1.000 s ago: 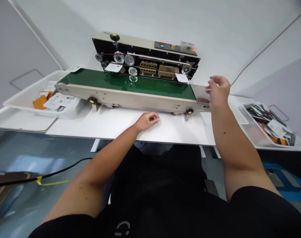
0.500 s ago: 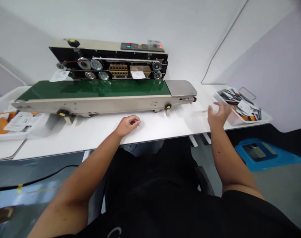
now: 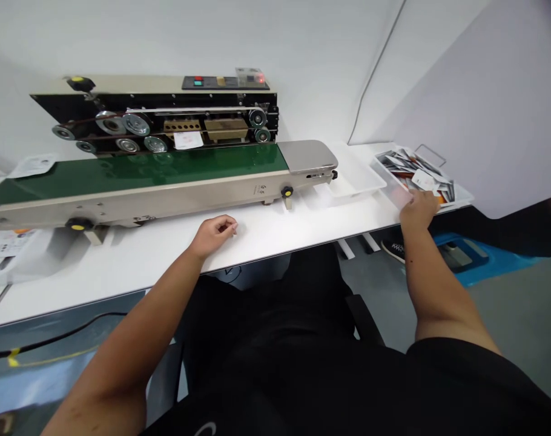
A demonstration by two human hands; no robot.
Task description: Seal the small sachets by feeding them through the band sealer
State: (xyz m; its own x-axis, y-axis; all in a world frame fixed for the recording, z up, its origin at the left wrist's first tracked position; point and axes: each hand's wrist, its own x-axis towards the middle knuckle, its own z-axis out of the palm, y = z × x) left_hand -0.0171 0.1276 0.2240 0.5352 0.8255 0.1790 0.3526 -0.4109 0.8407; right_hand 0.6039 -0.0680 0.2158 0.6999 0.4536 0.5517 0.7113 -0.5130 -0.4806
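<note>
My left hand (image 3: 215,235) rests on the white table before the band sealer (image 3: 157,115), fingers loosely curled with no item visible in them. My right hand (image 3: 419,210) is closed over the near edge of a white plastic tray (image 3: 457,203); its fingertips are partly hidden. Grey and orange flat packets (image 3: 400,162) fill that tray, with a white packet (image 3: 424,180) on top. A small white packet (image 3: 188,140) hangs in the sealer's band above the green conveyor belt (image 3: 166,172). Another white packet (image 3: 32,166) lies at the belt's left end.
A second white tray (image 3: 355,181) stands beyond the sealer's right end. At far left, a bin (image 3: 23,257) under the belt's end holds printed packets. Below the table on the right are a blue plastic item (image 3: 498,266) and a shoe (image 3: 393,248).
My right hand has moved right onto the tray's edge and closed. The packet in the sealer has travelled left along the band. My view has swung right; my left hand stays curled.
</note>
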